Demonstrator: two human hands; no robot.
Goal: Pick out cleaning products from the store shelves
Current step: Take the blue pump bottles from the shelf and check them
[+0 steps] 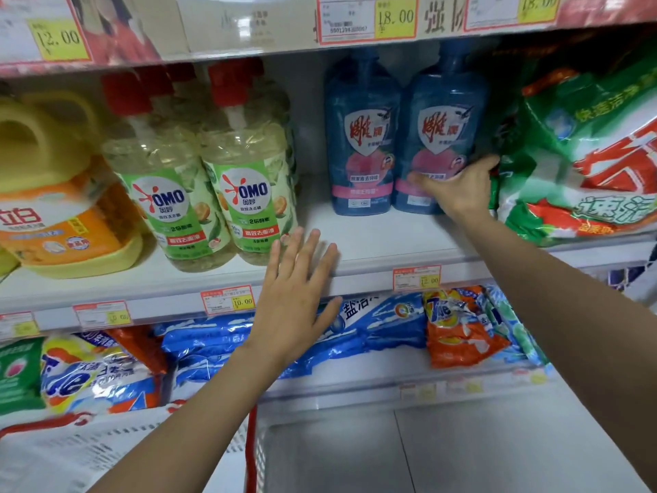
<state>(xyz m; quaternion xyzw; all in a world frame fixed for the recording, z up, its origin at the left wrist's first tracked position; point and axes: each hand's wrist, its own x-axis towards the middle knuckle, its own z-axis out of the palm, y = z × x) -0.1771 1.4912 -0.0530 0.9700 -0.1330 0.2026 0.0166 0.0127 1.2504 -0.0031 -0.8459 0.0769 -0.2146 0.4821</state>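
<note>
The right hand (458, 188) is wrapped round the low part of a tall blue plastic soap bottle with a pink label (444, 137). Its thumb is on the front and its fingers are tucked behind. The bottle stands well back on the white shelf board (373, 236), touching a twin blue bottle (361, 137), with a big green and white washing powder bag (583, 154) just beside it. The left hand (295, 307) is flat and holds nothing, in front of the shelf board's edge. The grip is low, so the bottle could tip and knock its twin over. The leaning bag might slide after it.
</note>
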